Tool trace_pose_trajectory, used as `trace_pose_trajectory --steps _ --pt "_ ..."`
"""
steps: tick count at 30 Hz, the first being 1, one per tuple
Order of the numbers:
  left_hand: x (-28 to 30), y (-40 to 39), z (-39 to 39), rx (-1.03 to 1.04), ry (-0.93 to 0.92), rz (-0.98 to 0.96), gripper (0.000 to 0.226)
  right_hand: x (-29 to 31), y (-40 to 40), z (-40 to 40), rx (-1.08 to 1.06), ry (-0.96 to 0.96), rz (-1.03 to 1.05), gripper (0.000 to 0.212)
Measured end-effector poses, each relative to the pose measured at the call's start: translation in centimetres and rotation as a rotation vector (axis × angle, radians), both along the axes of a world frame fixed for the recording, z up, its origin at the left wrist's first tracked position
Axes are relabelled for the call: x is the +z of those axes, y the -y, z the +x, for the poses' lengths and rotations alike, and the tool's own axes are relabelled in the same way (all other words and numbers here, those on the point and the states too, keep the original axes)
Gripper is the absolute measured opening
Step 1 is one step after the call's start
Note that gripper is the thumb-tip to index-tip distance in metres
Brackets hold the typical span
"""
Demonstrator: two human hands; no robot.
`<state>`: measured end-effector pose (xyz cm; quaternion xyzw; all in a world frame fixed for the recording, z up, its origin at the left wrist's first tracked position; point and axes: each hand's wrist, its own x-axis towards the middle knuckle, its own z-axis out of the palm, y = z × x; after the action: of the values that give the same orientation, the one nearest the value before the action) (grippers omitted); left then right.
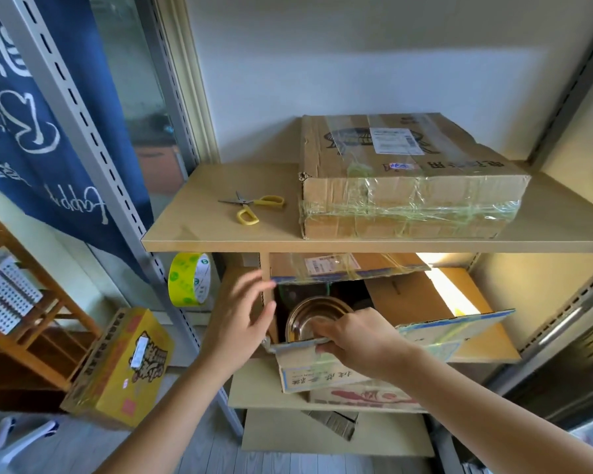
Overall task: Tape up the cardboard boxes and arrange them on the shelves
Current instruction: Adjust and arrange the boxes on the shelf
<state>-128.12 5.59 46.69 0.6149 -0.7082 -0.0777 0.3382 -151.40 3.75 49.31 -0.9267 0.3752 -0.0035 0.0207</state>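
Box [374, 323] open on middle shelf [322, 388], directly ahead | right hand [356, 336] pinches near flap [308, 350] | left hand [243, 323] spread, fingers at left wall | tape roll [189, 280] left, nearer left hand

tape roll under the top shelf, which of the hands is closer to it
Left. The left hand hovers open just right of the tape roll, at the open box's left edge. The right hand grips the box's front flap, farther right.
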Motion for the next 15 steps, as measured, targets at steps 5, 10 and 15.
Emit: trace_pose_trajectory --steps 5,10,15 --pt "1.5 -0.5 -2.9 0.238 -0.47 0.587 0.071 1.7 -1.3 -0.9 0.016 -0.06 0.134 0.041" --pt "3.0 -0.5 -5.3 0.268 -0.451 0.589 0.057 3.4 1.0 -1.3 -0.316 0.146 1.233 0.084" --pt "3.5 -0.6 -6.1 0.281 -0.257 0.665 0.064 -1.4 7.6 -0.9 -0.399 -0.317 0.715 0.066"
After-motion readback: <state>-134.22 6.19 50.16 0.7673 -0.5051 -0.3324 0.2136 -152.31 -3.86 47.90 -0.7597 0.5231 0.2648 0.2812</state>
